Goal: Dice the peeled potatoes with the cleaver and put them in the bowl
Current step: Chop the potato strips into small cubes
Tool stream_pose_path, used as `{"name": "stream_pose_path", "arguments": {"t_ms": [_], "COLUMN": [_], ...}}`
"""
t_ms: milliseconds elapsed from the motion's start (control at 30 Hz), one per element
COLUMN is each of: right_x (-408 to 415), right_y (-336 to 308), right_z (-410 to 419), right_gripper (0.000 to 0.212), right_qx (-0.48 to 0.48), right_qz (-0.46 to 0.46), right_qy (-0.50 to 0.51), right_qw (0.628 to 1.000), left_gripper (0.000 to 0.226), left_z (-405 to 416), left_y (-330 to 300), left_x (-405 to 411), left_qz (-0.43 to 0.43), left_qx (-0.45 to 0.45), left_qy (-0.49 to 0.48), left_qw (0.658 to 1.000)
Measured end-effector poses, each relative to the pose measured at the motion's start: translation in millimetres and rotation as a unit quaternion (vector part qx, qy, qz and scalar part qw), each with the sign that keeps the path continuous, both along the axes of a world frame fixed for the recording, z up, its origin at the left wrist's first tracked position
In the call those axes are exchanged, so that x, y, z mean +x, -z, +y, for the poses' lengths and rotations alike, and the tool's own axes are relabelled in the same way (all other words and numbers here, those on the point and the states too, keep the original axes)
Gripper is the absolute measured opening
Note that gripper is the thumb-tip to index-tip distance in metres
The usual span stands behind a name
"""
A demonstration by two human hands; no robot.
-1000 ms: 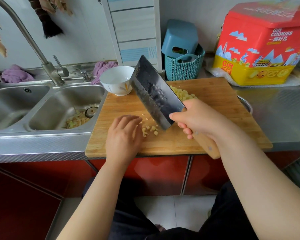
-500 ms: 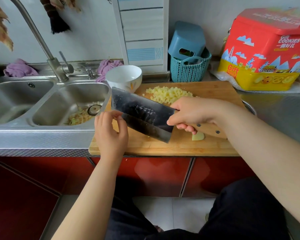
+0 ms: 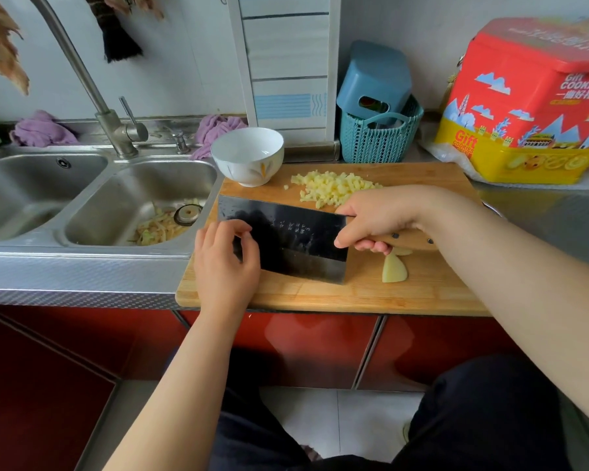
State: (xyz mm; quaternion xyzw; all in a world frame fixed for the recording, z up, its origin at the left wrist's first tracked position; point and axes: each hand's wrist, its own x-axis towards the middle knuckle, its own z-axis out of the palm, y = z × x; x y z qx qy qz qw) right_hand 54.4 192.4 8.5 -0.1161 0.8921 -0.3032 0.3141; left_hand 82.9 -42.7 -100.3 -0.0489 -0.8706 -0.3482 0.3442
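**Cleaver flat over the board**

My right hand (image 3: 378, 219) grips the cleaver (image 3: 286, 243) handle; my left hand's (image 3: 225, 263) fingers curl against its blade. Diced potato (image 3: 334, 188) lies piled on the cutting board (image 3: 422, 287), beside the empty bowl (image 3: 249, 154); one potato piece (image 3: 393, 270) waits uncut.

— Where's the bowl (image 3: 248, 155)?
— At the cutting board's (image 3: 422, 294) far left corner, just right of the sink (image 3: 99, 195).
— And the diced potato (image 3: 332, 188)?
— Heaped right of the bowl, behind the cleaver (image 3: 286, 241). A potato piece (image 3: 394, 270) lies nearer, to the right.
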Motion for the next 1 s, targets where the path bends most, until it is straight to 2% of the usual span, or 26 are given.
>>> {"name": "stream_pose_path", "arguments": {"t_ms": [200, 400, 633, 800, 867, 900, 1000], "right_x": [-23.7, -49.9, -73.9, -62.8, -49.8, -41.8, -16.8], "right_y": [-5.1, -6.5, -12.0, -7.7, -7.2, -6.7, -2.1], "right_z": [17.4, 29.4, 41.5, 47.7, 52.5, 55.6, 62.8], "right_gripper": [0.015, 0.014, 0.014, 0.018, 0.020, 0.018, 0.022], "right_qx": [0.039, 0.073, 0.143, 0.176, 0.206, 0.218, 0.227], "right_qz": [0.050, 0.138, 0.220, 0.269, 0.331, 0.367, 0.448], "right_qy": [-0.007, -0.004, 0.004, 0.012, 0.021, 0.030, 0.061], "right_qw": [0.998, 0.988, 0.965, 0.947, 0.921, 0.904, 0.863], "left_gripper": [0.009, 0.010, 0.010, 0.011, 0.015, 0.018, 0.022], "left_z": [2.6, 5.3, 5.5, 5.8, 4.3, 4.3, 9.0], "left_y": [-0.1, 0.5, 2.5, 3.2, 2.7, 1.0, -16.5], "left_x": [-1.5, -1.5, -3.5, -3.4, -4.3, -4.3, -3.4], "left_qz": [-0.006, -0.030, -0.038, -0.033, -0.017, -0.004, 0.088], "left_qx": [-0.008, -0.036, -0.069, -0.079, -0.050, -0.008, 0.178], "left_qy": [-0.006, -0.011, -0.016, -0.009, 0.002, 0.007, 0.000], "left_qw": [1.000, 0.999, 0.997, 0.996, 0.999, 1.000, 0.980]}}
